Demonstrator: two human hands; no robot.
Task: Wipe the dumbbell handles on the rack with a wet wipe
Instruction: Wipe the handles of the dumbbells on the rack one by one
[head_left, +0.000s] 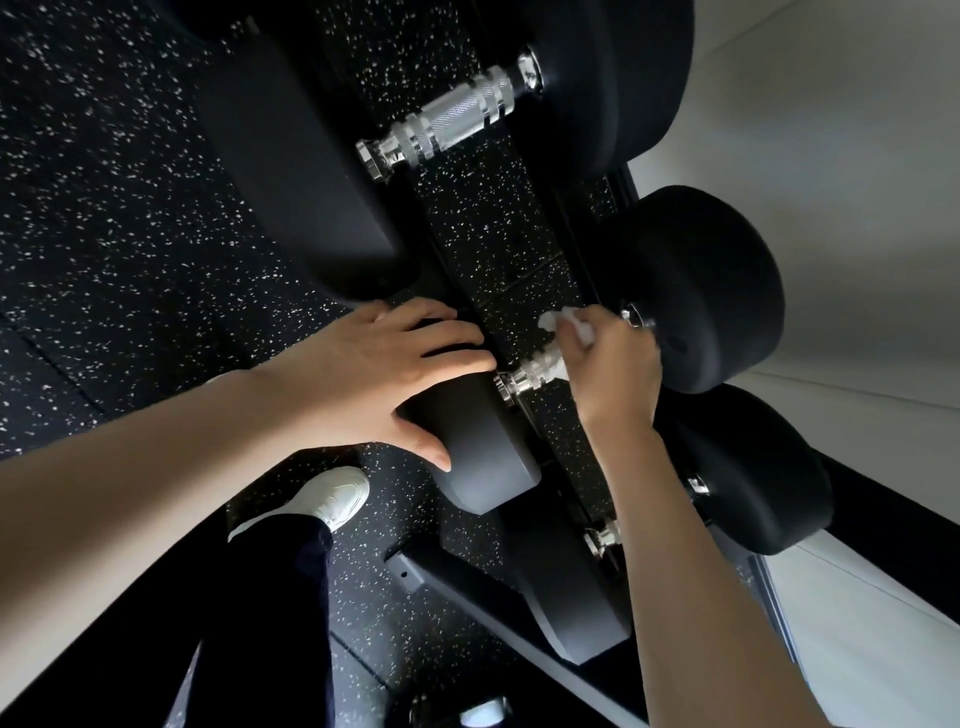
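Three black dumbbells lie across a rack. The middle dumbbell's chrome handle (532, 373) is mostly covered by my right hand (610, 371), which grips it through a white wet wipe (569, 325). My left hand (387, 371) rests with spread fingers on that dumbbell's near black head (483, 457). Its far head (701, 291) lies to the right. The upper dumbbell's knurled chrome handle (457, 117) is bare. Of the lower dumbbell's handle (602, 538), only a short piece shows beside my right forearm.
Black rubber floor with white flecks (114, 223) lies below and to the left. My white shoe (335, 501) and dark trouser leg stand close to the rack's black frame bar (467, 592). A pale wall (841, 156) runs behind the rack on the right.
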